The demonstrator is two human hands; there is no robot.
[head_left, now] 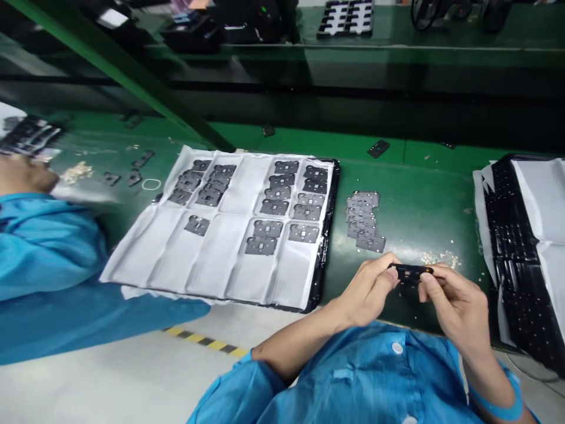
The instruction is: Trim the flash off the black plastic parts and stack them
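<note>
Between my two hands I hold a small flat black plate-like part (409,273) with cut-outs, just above the near edge of the green bench. My left hand (373,288) pinches its left end, and my right hand (457,300) grips the right end between thumb and fingers. Just beyond my left hand lies an overlapping stack of similar dark plates (362,221). Small pale bits (441,259) are scattered on the bench behind my right hand. To the left, a tray lined with white sheet (176,265) carries rows of the same plates (261,244) in its compartments.
At the right stands another black tray (521,235) with white lining. Loose black parts (378,148) lie along the back of the bench. A co-worker's blue sleeve (44,235) is at the left, near more pale bits (77,172). A green beam (132,82) slants overhead.
</note>
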